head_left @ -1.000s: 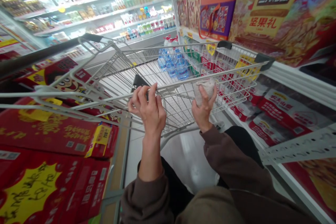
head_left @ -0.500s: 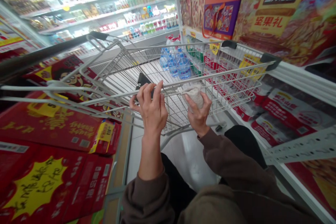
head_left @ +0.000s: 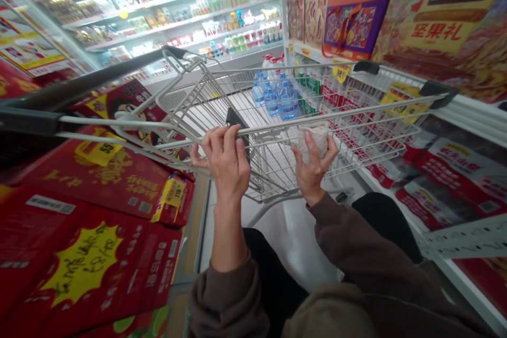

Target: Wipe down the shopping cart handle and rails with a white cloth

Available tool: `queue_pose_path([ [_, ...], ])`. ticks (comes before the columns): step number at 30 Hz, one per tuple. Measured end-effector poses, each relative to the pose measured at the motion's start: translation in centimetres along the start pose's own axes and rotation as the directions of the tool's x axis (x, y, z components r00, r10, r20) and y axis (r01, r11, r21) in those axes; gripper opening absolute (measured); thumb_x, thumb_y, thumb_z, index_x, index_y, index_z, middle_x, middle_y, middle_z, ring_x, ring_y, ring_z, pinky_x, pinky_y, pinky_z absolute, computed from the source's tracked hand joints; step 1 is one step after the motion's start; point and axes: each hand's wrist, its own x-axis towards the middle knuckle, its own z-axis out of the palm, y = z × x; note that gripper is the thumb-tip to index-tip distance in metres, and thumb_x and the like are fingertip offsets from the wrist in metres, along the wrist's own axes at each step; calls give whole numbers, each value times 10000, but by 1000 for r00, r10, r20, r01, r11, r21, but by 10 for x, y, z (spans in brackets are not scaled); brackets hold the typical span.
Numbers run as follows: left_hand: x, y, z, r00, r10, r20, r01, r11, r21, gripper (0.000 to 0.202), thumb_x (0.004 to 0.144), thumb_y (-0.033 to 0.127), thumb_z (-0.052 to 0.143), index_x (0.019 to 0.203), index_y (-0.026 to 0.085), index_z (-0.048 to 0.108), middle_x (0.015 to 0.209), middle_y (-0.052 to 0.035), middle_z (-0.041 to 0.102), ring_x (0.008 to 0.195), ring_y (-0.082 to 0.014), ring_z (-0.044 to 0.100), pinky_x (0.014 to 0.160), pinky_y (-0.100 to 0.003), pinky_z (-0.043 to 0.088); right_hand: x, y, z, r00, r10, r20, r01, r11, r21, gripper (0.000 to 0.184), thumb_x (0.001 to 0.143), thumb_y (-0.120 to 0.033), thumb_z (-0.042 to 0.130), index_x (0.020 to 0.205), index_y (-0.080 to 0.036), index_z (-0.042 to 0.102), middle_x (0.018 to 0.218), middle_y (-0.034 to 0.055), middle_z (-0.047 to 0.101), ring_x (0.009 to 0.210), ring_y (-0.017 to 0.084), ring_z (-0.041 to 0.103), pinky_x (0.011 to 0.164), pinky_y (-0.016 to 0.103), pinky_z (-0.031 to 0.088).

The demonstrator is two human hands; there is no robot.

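Observation:
My left hand (head_left: 225,161) is curled over the upper bar of a wire shopping cart (head_left: 356,108), close to a flat black object (head_left: 237,129), possibly a phone, which stands just behind that bar. My right hand (head_left: 312,166) grips a small pale translucent bag (head_left: 313,142) of something lumpy, holding it upright below the same bar. Inside the cart, at the far end, lie plastic bottles of water with blue labels (head_left: 287,100). Brown sleeves cover both forearms.
Stacked red cartons (head_left: 106,185) line the left side of the aisle. Low display bins of red-labelled packages (head_left: 435,185) and large gift boxes (head_left: 352,24) stand on the right. Lit shelves of goods (head_left: 178,16) fill the far end. Glossy floor (head_left: 293,237) shows beneath the cart.
The pale bag has turned from tilted to upright in my right hand. The whole scene has shifted slightly right in view, and my left hand stays on the bar.

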Motion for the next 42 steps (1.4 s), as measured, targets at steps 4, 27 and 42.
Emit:
queue_pose_path([
  [4,-1,-1,0,1000,-5,-13,5,1000,-2,402,1063,355,364,1309,260,668,1348,-99,645,1416,-298,453,1239,-544,104,-3,-13,1,983,-173,60,176,983,-48,420,968,-411,675,1375,-306,656,1418,124,462,1267,264,566,1020,474,588],
  [27,1,-13,-30,993,72,92,-56,985,-165,936,1005,628,-144,1376,307,653,1373,-65,686,1374,-236,509,1190,-487,206,-13,-33,7,940,-325,102,329,944,-19,282,935,-273,731,1200,-361,767,1347,69,611,1161,216,618,967,405,601],
  [42,0,-29,-37,991,117,71,-65,858,-510,966,916,821,-38,1476,336,583,1359,-78,709,1348,-280,569,1242,-550,278,-25,-68,17,882,-410,233,413,910,38,479,989,-236,653,1427,-429,631,1365,79,649,1182,246,595,965,432,535],
])
